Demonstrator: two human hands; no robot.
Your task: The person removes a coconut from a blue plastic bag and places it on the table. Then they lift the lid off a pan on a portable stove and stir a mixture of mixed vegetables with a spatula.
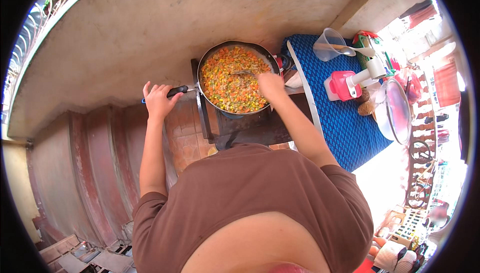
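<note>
A wide frying pan stands on a dark metal stand, filled with mixed vegetables of orange, yellow and green pieces. My left hand rests on the pan's black handle, fingers spread and thumb against it; whether it grips the handle is not clear. Over the pan's right side, my right hand is closed on a metal spoon or turner, whose end lies in the vegetables. The tool's handle is mostly hidden inside my fist.
To the right, a blue patterned cloth covers a table. It holds a clear plastic container with utensils, a pink-lidded tub and a large glass lid. A concrete wall rises behind the pan. Steps lie to the left.
</note>
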